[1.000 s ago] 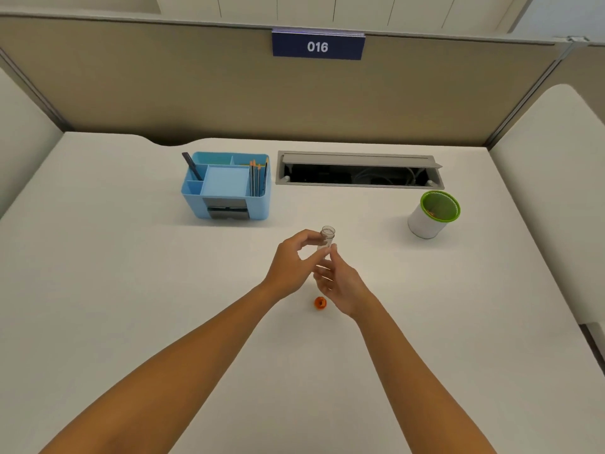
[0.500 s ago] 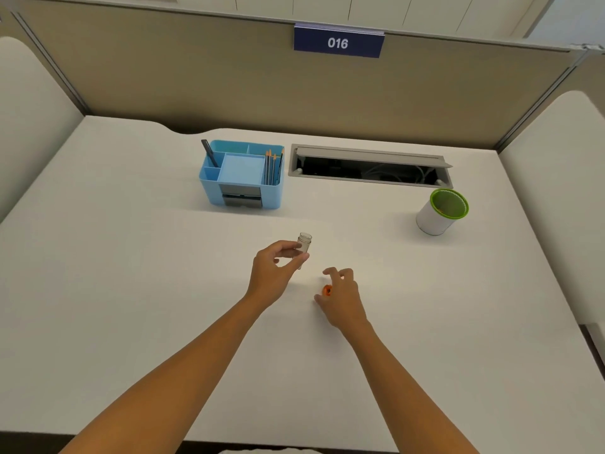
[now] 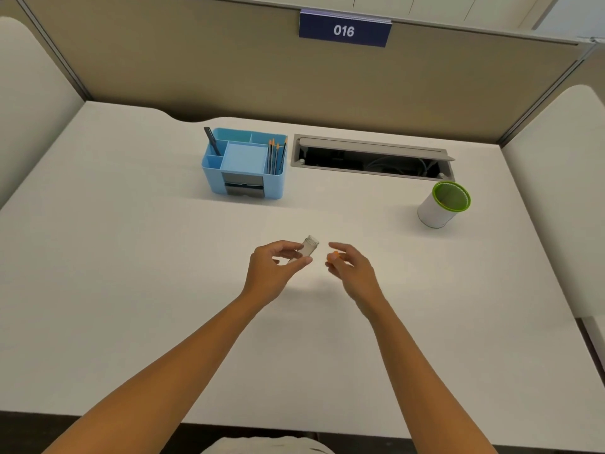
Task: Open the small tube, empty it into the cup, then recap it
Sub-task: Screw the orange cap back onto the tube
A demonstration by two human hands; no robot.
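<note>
A person's two bare forearms reach over a white desk (image 3: 131, 257) in a partitioned cubicle; at the far left stands a blue desk organizer (image 3: 244, 163) with pens and pencils upright in its compartments; beside it, an open cable tray (image 3: 370, 157) is sunk into the desktop.

At centre, the left hand (image 3: 273, 273) pinches the small clear tube (image 3: 309, 247) between thumb and fingertips, clear of the desk; the tube is uncapped, its long axis tilted so the open threaded mouth points up and to the right, toward the other hand; whether anything remains inside cannot be told.

Just beside it, apart from the mouth, the right hand (image 3: 352, 270) holds the orange cap (image 3: 334, 256) between thumb and forefinger, the remaining fingers loosely curled; how the cap is turned cannot be made out.

Well to the right, near the desk's far side, sits the white cup with a green rim (image 3: 445, 208), untouched.

The step in hand appears to be recapping: the cap lies to the right of the tube's mouth, so the closing move probably falls to the right hand, which must bring the cap in line with the tilted axis before twisting it on; a skewed approach could cross the thread.
</note>
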